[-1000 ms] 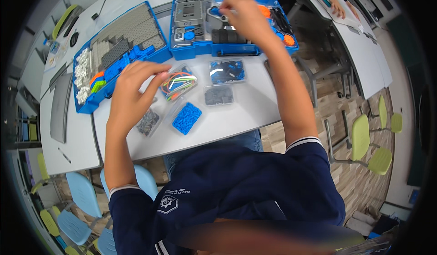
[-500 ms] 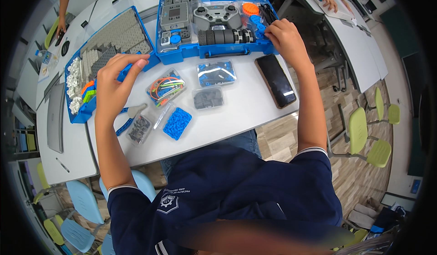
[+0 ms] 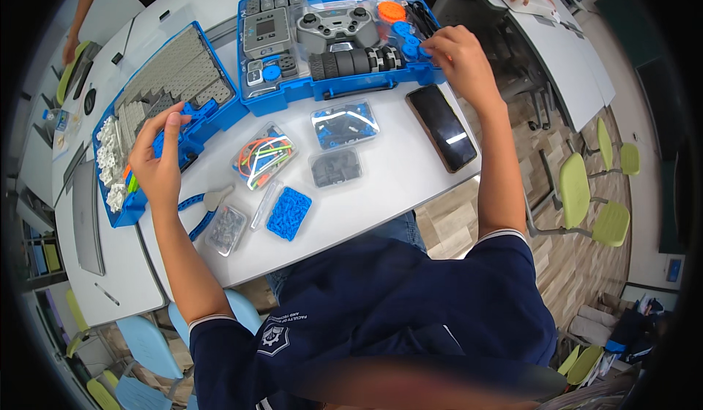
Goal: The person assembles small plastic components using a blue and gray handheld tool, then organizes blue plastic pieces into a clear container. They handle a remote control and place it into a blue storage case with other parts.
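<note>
Fingers of the left hand (image 3: pixel 157 165) curl together on a small blue piece (image 3: pixel 192 110) at the inner edge of the left blue parts tray (image 3: pixel 117 212), which holds grey beams. Right hand (image 3: pixel 458 58) pinches its fingertips together at the right end of the blue kit case (image 3: pixel 344 91), beside blue gears (image 3: pixel 407 35). A black phone (image 3: pixel 441 127) lies just below it on the white table (image 3: pixel 381 190).

White bench (image 3: pixel 410 183) carries two blue kit cases (image 3: pixel 333 33). Phone (image 3: pixel 441 126) just below right fingers (image 3: pixel 432 44); pliers (image 3: pixel 201 209) below left fingers (image 3: pixel 172 121).
</note>
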Demonstrator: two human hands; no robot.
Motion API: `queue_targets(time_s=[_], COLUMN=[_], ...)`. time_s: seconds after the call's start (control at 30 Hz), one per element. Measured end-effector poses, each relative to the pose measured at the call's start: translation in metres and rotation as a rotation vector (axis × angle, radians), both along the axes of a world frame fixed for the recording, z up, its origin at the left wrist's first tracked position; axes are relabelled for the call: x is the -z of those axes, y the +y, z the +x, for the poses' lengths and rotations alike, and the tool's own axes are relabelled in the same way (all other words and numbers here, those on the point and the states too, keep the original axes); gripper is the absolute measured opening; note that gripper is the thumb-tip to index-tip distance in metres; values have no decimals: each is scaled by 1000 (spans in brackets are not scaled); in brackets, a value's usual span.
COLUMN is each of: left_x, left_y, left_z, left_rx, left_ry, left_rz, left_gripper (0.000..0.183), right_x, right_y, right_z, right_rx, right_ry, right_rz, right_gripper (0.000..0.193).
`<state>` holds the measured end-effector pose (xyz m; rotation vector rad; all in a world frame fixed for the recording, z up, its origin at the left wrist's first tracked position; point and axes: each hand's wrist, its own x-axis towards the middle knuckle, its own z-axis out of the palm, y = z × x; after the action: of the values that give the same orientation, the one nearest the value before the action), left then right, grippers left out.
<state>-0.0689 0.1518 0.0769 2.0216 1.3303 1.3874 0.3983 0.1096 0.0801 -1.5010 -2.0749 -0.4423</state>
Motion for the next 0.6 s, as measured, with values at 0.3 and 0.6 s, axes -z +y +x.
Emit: queue_targets(time_s=[0.3,0.6], left_x=[9,14], left_y=[3,8], left_z=[-5,-8], left_rx=[-80,-103], left_ry=[-35,-104], left_rz=[51,41], left_gripper=[23,24], right_x=[5,10], right_y=[6,11], right_z=[-1,-1], right_rx=[42,97], right_ry=[123,188], right_rz=[-212,-220], right_gripper=[24,25])
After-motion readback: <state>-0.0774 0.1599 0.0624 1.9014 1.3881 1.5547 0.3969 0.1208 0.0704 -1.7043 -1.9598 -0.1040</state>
